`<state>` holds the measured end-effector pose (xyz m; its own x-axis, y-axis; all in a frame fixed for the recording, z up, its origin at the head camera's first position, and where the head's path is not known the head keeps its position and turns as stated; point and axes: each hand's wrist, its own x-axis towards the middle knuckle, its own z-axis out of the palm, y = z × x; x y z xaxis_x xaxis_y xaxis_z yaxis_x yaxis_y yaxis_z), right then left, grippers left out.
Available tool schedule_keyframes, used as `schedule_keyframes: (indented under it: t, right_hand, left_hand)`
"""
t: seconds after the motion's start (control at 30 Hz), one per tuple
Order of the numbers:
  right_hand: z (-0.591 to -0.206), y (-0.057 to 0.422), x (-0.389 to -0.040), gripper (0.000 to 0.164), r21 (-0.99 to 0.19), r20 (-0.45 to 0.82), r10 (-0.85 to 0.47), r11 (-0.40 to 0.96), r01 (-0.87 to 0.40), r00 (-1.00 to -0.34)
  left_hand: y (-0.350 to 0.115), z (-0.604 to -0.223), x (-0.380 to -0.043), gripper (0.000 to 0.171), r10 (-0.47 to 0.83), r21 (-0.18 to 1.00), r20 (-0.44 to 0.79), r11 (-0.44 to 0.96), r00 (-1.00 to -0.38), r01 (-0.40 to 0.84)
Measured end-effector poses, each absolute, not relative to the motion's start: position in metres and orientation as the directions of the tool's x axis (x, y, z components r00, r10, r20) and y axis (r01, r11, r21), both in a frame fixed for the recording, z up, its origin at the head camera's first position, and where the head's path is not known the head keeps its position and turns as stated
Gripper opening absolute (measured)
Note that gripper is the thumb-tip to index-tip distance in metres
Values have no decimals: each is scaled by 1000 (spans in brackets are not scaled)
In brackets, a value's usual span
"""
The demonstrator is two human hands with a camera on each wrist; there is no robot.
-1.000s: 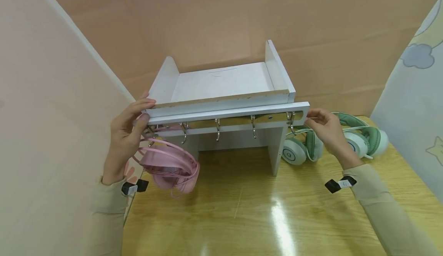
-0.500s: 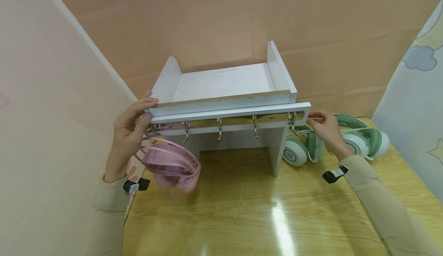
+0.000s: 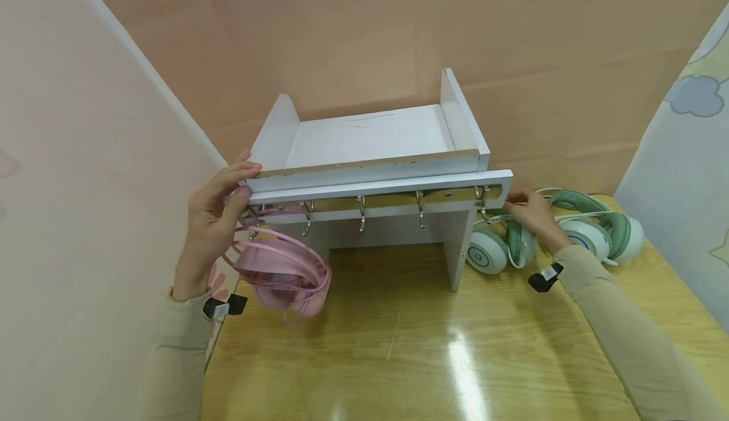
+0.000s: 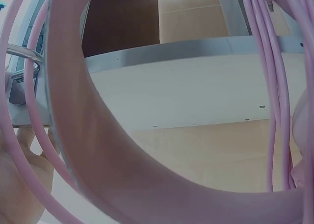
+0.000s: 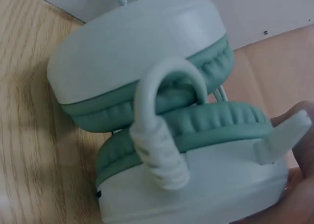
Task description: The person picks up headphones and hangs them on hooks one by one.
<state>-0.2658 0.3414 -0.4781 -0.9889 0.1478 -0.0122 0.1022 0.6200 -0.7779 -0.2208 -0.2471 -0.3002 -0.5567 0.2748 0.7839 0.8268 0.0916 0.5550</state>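
Note:
My left hand (image 3: 211, 218) grips the left end of a white shelf (image 3: 364, 139), thumb on the front hook rail (image 3: 393, 187), fingers over the top edge. Pink headphones (image 3: 285, 272) hang from the leftmost hook beside that hand; their band (image 4: 98, 136) and cords fill the left wrist view. At the shelf's right end my right hand (image 3: 535, 215) holds the band of the nearer white and green headphones (image 3: 486, 251), its fingertips partly hidden. Those headphones rest on the table; their ear cups (image 5: 137, 47) fill the right wrist view.
A second white and green pair of headphones (image 3: 598, 234) lies farther right on the wooden table (image 3: 398, 358). Several metal hooks (image 3: 362, 213) stick out from the rail. Pale panels (image 3: 74, 155) stand left and right, with a tan backdrop (image 3: 353, 28) behind.
My right hand has shifted slightly down and left, its fingers closing in at the headphone band. The left hand keeps its hold on the shelf, and the view has tilted a little.

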Motion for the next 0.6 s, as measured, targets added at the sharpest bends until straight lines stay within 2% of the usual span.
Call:
schedule_keyframes:
  t: [0.23, 0.6]
  right_hand:
    - [-481, 344, -269, 54, -776, -21, 149, 622, 110, -989]
    - [-486, 346, -275, 61, -785, -85, 133, 601, 148, -987]
  left_hand:
    - [-246, -301, -222, 32, 284, 538, 792, 94, -540, 838]
    - [-246, -299, -220, 31, 289, 550, 778, 116, -558, 827]
